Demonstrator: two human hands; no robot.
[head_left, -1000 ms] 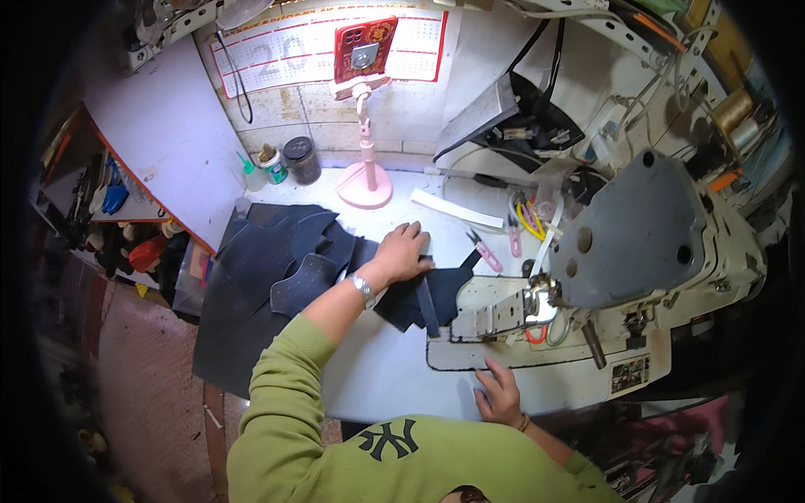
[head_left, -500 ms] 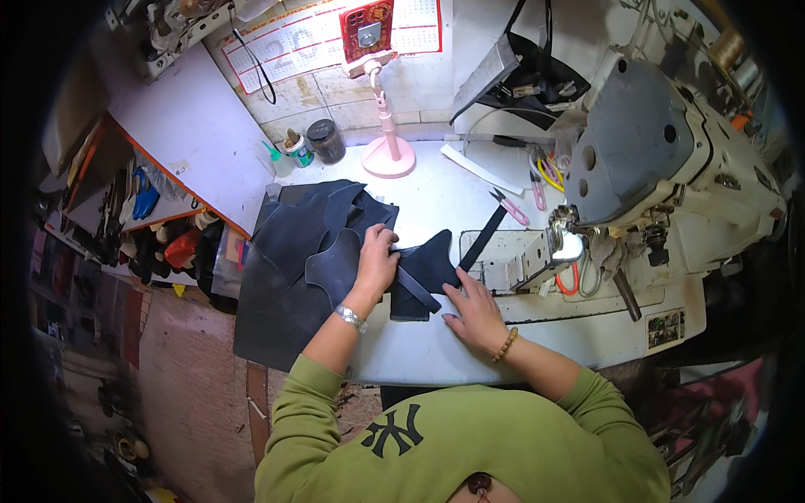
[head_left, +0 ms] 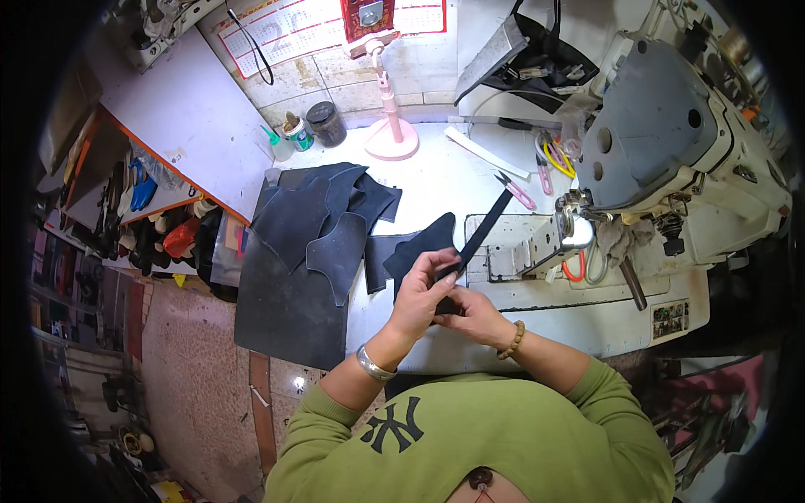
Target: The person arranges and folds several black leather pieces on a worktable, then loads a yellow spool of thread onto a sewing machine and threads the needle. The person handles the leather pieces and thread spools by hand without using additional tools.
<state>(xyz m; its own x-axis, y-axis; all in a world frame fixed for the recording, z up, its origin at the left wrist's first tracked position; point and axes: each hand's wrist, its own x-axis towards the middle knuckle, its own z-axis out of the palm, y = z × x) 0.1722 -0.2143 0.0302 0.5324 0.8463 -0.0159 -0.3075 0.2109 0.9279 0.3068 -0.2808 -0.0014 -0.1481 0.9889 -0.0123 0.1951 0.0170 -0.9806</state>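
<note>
My left hand (head_left: 419, 293) and my right hand (head_left: 480, 318) are close together over the front of the white table. Both have their fingers closed on a black leather piece (head_left: 429, 239), whose near part is mostly hidden by the hands. Its far end rises to a point. Under its left side shows another dark piece (head_left: 381, 256). A narrow black strip (head_left: 486, 222) slants from near my left fingertips toward pink-handled thread snips (head_left: 518, 193). To the left, a curved dark leather piece (head_left: 340, 251) lies by a pile of similar pieces (head_left: 289, 214).
On the right stands a large sewing machine (head_left: 650, 134). A black mat (head_left: 289, 310) underlies the pile. A pink phone stand (head_left: 391, 138), a dark jar (head_left: 326, 124) and a green-tipped bottle (head_left: 278, 144) stand at the back, near a white strip (head_left: 486, 153).
My left hand has moved right, away from the curved piece, to meet my right hand. The pointed black piece is now gripped and tilted between them; the small strip across it no longer shows there.
</note>
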